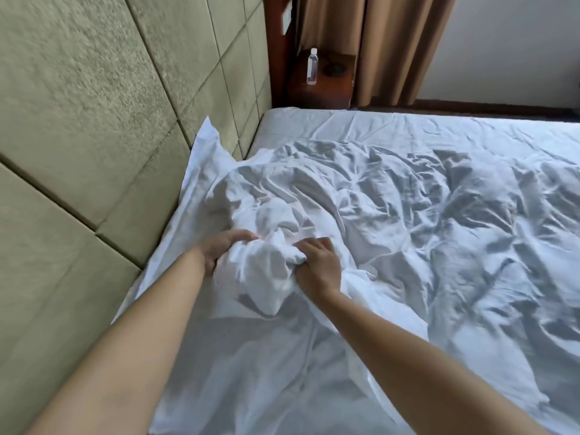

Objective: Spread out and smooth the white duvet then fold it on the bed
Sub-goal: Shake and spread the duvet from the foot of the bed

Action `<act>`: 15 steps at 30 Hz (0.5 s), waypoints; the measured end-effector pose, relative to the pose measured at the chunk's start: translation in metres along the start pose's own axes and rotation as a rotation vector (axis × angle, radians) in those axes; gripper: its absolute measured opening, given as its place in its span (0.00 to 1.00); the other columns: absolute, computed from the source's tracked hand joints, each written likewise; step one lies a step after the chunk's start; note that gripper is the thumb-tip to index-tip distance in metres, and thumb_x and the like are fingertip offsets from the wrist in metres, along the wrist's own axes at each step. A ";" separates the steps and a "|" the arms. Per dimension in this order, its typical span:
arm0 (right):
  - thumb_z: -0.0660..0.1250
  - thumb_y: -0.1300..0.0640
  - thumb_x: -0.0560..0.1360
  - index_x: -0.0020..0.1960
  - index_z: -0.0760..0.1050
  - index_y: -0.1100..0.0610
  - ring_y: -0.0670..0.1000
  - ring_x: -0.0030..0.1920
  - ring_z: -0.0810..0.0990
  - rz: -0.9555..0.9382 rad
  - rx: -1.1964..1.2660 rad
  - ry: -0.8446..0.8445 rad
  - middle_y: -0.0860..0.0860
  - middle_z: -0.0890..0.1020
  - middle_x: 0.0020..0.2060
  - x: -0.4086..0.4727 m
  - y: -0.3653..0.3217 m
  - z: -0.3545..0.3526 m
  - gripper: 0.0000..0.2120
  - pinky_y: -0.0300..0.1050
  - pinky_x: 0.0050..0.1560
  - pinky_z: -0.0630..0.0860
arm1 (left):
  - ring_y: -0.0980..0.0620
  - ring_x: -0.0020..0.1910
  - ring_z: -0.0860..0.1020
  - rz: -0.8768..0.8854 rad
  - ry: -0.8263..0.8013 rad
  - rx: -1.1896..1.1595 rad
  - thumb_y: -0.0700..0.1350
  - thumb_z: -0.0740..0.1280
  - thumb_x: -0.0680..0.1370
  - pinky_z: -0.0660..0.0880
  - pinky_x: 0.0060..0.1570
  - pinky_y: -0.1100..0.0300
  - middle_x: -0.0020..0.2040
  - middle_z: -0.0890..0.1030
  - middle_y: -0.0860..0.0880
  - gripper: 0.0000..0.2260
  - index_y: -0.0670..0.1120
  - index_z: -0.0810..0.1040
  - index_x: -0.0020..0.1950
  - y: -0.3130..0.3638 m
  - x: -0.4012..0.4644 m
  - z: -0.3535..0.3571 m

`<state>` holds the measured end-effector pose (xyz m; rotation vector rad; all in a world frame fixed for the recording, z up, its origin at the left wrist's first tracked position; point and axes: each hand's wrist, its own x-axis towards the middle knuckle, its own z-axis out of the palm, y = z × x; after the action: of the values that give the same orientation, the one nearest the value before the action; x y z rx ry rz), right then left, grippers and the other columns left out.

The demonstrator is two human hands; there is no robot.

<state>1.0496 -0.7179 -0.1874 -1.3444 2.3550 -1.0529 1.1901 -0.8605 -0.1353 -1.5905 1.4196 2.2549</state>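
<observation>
The white duvet (408, 208) lies rumpled over the bed (361, 124), with many creases and a bunched heap near the headboard. My left hand (224, 248) grips the left side of that bunched fabric, its fingers curled into the cloth. My right hand (317, 265) grips the right side of the same bunch, knuckles up. One flat corner of the duvet (205, 142) points up against the headboard. A loose fold hangs below my hands.
A padded beige headboard (94, 127) runs along the left. A wooden nightstand (320, 83) with a clear water bottle (312, 65) stands behind the bed, beside brown curtains (392, 42). Bare sheet shows along the far edge.
</observation>
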 end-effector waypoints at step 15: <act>0.61 0.49 0.79 0.63 0.75 0.59 0.50 0.53 0.76 0.315 0.016 -1.031 0.55 0.77 0.59 -0.074 -0.014 0.002 0.19 0.35 0.50 0.69 | 0.44 0.57 0.79 -0.134 0.188 0.285 0.63 0.77 0.62 0.79 0.50 0.44 0.63 0.78 0.46 0.39 0.49 0.67 0.67 -0.072 -0.051 -0.009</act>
<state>1.1006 -0.6629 -0.1895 -1.0615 1.6536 -0.1703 1.2568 -0.8023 -0.1429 -1.7745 1.5412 1.7777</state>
